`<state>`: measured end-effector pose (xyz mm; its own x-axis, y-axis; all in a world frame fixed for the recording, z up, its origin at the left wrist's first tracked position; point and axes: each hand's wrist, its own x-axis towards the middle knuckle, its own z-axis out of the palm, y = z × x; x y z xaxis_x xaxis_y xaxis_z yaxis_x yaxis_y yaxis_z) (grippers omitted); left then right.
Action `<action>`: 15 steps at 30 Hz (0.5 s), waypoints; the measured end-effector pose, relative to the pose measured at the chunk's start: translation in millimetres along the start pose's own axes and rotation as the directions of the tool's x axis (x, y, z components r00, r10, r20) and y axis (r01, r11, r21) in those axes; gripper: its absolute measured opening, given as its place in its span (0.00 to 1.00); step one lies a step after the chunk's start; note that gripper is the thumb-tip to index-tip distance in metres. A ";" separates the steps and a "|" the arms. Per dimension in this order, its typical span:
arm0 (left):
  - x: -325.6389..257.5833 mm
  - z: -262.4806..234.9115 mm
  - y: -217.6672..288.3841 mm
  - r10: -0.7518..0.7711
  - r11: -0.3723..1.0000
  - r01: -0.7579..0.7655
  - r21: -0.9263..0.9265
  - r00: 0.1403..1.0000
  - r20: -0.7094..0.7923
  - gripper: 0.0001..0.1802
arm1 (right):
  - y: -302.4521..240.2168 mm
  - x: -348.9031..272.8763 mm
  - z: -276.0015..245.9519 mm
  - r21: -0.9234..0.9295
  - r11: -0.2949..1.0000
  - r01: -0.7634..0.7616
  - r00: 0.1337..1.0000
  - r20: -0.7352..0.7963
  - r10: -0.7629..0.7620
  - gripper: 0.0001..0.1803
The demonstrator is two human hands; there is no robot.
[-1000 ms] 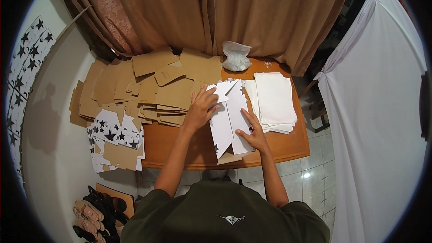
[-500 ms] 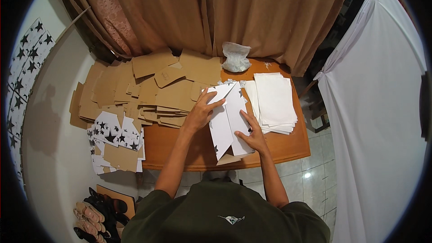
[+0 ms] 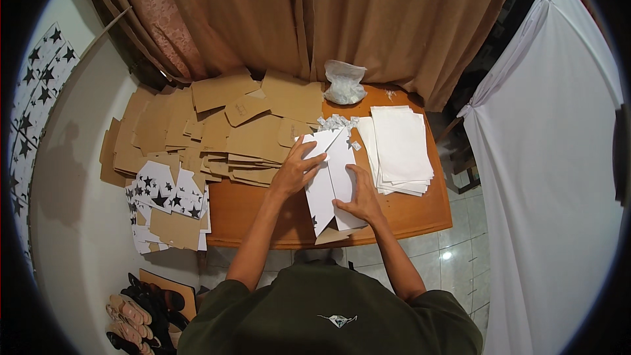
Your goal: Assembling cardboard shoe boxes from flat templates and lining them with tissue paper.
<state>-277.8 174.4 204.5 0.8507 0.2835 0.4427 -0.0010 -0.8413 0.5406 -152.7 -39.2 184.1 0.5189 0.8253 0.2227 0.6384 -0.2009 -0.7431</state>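
Note:
A white sheet with black stars [image 3: 342,174] lies in front of me, its plain side up and its long flaps folded in toward the middle. Brown cardboard [image 3: 340,235] peeks out under its near end. My left hand [image 3: 297,169] rests on the left flap, its fingers spread over the paper. On the right flap is my right hand [image 3: 361,198], thumb and forefinger wide apart and touching the paper; its other fingers are partly hidden. Beyond the sheet's far end lie small whitish packets [image 3: 338,121], heaped together.
Flat brown cardboard pieces [image 3: 256,138] are piled at the left, with star-printed sheets [image 3: 161,190] nearer me. A stack of white sheets [image 3: 399,144] sits at the right of the wooden table [image 3: 420,213]. A clear plastic bag [image 3: 345,83] stands by the brown curtain [image 3: 388,20].
My right hand has moved left from the sheet's right edge, further onto the flap. The sheet's far end sits slightly nearer me, showing more packets. My left hand has barely moved.

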 end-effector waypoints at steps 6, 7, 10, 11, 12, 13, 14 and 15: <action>-5.4 4.4 -13.9 0.008 0.999 -0.006 -0.043 0.999 0.038 0.33 | -2.7 2.0 -3.1 0.029 1.000 0.010 1.000 0.029 -0.011 0.53; -4.4 2.9 -12.5 0.010 0.999 -0.008 -0.044 0.999 0.038 0.33 | -3.1 2.3 -3.6 0.039 0.999 0.002 1.000 0.029 -0.003 0.52; -2.4 -0.5 -11.3 -0.020 0.999 0.023 -0.043 0.997 0.073 0.34 | -5.7 2.2 -6.6 0.039 0.999 -0.025 0.999 0.030 0.024 0.51; -2.1 -0.5 -13.7 -0.013 0.999 0.016 -0.038 0.996 0.083 0.34 | -5.2 2.2 -6.4 0.040 0.999 -0.024 0.999 0.030 0.023 0.51; -2.0 -0.2 -15.3 -0.005 0.999 0.008 -0.033 0.996 0.093 0.34 | -4.1 1.9 -6.0 0.062 0.997 -0.035 0.999 0.034 0.033 0.51; -2.0 1.6 -17.1 -0.004 0.999 0.007 -0.033 0.996 0.094 0.34 | -3.3 1.7 -6.3 0.082 0.995 -0.047 0.998 0.037 0.044 0.51; -2.1 3.5 -18.7 0.012 1.000 -0.012 0.001 0.997 0.082 0.34 | -2.9 1.7 -6.8 0.082 0.996 -0.047 0.998 0.037 0.044 0.51; -2.4 5.3 -20.3 0.029 0.999 -0.032 0.035 0.997 0.072 0.33 | -2.8 1.8 -7.3 0.089 0.995 -0.053 0.998 0.035 0.050 0.51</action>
<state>-277.0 188.4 188.6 0.8857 0.2254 0.4058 -0.0092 -0.8655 0.5007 -149.4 -41.0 191.3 0.5302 0.8321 0.1631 0.5569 -0.1967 -0.8069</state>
